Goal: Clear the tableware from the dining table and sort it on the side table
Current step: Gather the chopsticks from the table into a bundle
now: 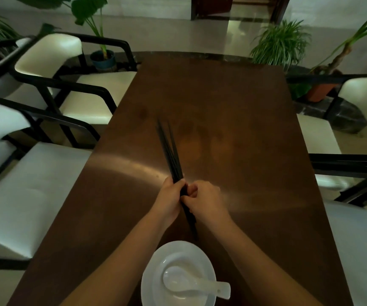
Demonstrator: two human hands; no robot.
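Over the middle of the brown dining table [233, 111], both of my hands hold a bundle of several black chopsticks [169, 149]. My left hand [170, 196] grips the bundle from the left and my right hand [204, 198] grips it from the right, close together. The chopstick tips fan out away from me; their near ends stick out below my hands. At the table's near edge stands a white plate [149, 274] with a white bowl [204, 270] on it, and a white ceramic spoon [191, 281] lies in the bowl.
White-cushioned chairs with black frames [45, 69] line the left side, and others [350, 239] the right. Potted plants [281, 43] stand on the floor beyond the table's far end. A dark doorway [240, 7] is at the back.
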